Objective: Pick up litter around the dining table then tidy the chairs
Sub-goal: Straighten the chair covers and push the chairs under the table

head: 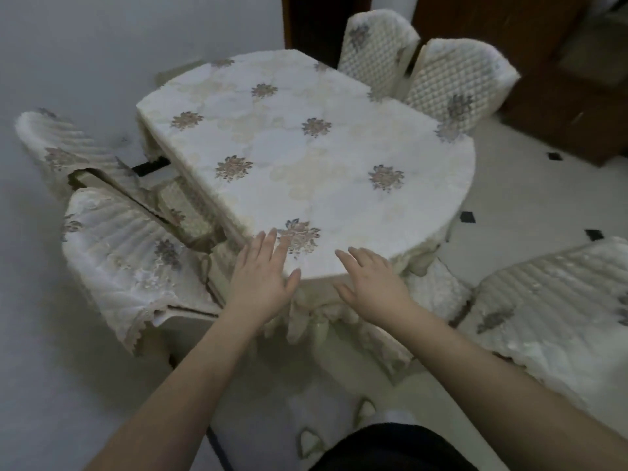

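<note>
**A covered table on a tiled floor**

We see the table (306, 147) draped in a cream tablecloth (339, 185) with floral bunches, its frilled edge hanging down at the near side. On the cloth we see only both hands' fingers (268, 243) at the near edge. Below, the floor (526, 205) is pale tile with small black diamonds.
</note>
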Action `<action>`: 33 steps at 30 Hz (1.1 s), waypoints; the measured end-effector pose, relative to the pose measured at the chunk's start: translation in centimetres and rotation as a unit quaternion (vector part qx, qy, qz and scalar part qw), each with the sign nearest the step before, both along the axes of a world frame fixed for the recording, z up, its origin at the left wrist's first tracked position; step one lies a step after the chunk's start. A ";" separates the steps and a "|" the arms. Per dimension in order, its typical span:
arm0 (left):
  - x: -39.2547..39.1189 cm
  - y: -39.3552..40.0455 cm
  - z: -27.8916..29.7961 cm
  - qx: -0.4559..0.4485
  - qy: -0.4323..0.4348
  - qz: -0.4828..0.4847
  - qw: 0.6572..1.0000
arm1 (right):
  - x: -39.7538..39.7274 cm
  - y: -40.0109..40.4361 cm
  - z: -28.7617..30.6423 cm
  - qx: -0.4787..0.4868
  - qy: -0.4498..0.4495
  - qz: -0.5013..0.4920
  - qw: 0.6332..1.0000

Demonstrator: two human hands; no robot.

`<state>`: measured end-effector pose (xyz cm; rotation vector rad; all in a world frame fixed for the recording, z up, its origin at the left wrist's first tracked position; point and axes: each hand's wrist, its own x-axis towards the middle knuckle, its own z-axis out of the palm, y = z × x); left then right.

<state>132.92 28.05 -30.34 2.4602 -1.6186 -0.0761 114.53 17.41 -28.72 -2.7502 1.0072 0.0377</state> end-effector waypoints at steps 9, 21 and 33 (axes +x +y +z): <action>-9.3 -6.5 1.1 0.006 0.034 -0.124 0.992 | -11.5 -1.2 1.7 -0.010 -0.014 -0.143 0.990; -29.9 -11.3 1.1 0.020 0.034 -0.247 0.968 | -33.8 -1.1 2.4 -0.022 -0.053 -0.280 0.958; -46.3 -10.9 1.2 0.031 0.024 -0.264 0.964 | -51.9 -1.3 1.8 -0.006 -0.075 -0.322 0.944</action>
